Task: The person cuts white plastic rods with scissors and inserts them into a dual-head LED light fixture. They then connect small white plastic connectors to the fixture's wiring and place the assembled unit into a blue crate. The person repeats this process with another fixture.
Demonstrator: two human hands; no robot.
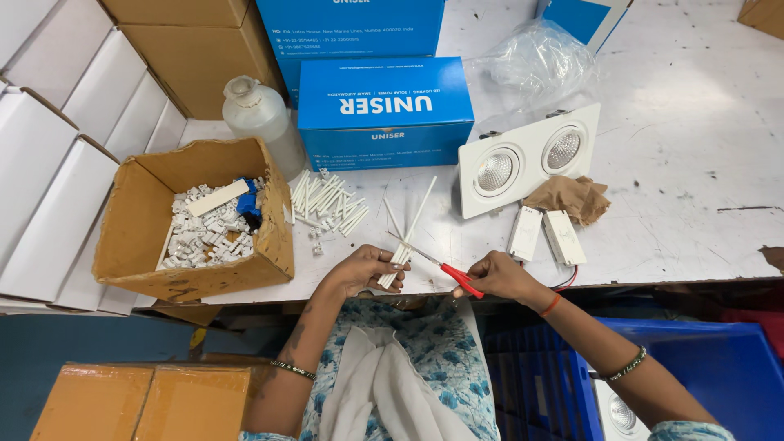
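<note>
My left hand [363,269] grips a small bundle of white plastic strips [406,245], which stand up from my fingers over the table [694,163] edge. My right hand [498,276] is closed around the red-handled scissors [445,268], blades apparently touching the strips (hard to tell). More cut strips [327,200] lie just beyond, beside the cardboard box [131,237].

2 blue rectangular boxes [385,110] with white print stand stacked at the table's back; an open brown carton [139,224] sits left, white flat cartons [57,155] beside it.
</note>
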